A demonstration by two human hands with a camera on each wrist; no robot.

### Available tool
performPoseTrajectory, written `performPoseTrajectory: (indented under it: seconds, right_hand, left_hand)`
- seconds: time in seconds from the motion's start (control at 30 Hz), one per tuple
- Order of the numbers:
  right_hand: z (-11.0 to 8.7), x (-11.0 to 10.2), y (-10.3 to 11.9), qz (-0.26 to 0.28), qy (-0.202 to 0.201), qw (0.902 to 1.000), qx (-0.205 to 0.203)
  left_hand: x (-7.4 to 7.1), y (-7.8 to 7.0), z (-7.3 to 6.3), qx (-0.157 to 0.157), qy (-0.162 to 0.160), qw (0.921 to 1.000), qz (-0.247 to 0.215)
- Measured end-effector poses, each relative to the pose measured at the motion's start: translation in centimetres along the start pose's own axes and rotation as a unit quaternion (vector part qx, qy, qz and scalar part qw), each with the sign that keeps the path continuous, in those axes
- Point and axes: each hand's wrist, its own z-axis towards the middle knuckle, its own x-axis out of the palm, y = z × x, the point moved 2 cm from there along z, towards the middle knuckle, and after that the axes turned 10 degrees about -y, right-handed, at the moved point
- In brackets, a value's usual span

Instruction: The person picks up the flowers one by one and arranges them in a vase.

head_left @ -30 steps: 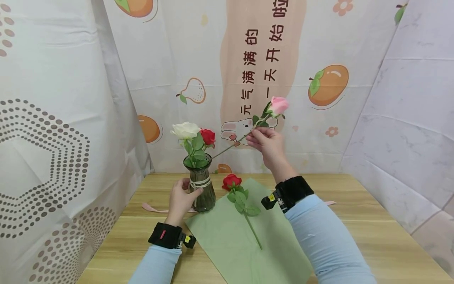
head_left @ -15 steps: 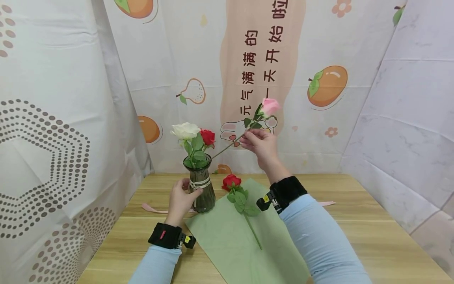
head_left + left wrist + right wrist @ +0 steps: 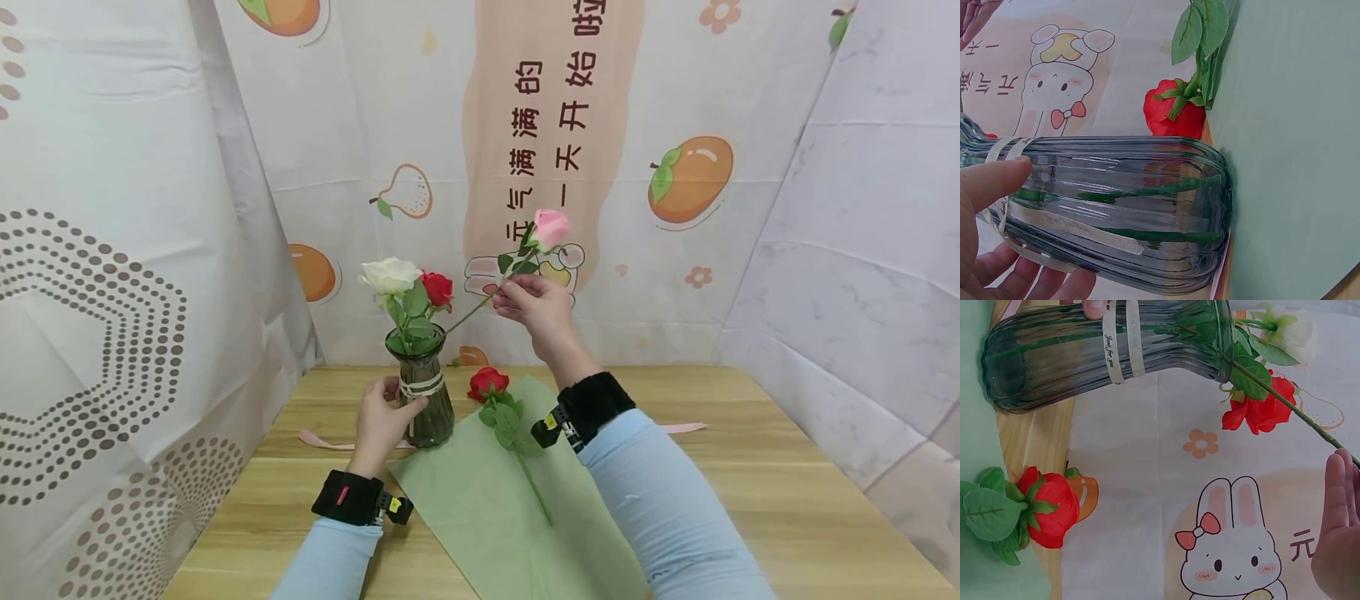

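Observation:
My right hand pinches the stem of a pink rose just below its leaves. The stem slants down to the left, its lower end at the mouth of a ribbed glass vase. Around the vase's side my left hand curls, thumb in front, near the pale ribbon tied about it. A white rose and a red rose stand in the vase; two green stems show through the glass. In the right wrist view the pink rose's bloom is out of frame.
Another red rose lies on a green sheet of wrapping paper, right of the vase. Pink ribbon pokes out at both sides on the wooden table. A printed cloth hangs behind.
My right hand has moved left with the pink rose, bringing its bloom closer to the vase. The left hand and the vase stay in place.

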Motion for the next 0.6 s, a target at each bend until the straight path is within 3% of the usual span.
performPoseTrajectory:
  seconds: [0.6]
  right_hand:
    - [-0.6,2.4,-1.2,-0.037,0.020,0.9991,0.000]
  left_hand:
    - [0.1,0.2,0.0,-0.005,0.005,1.0000,-0.003]
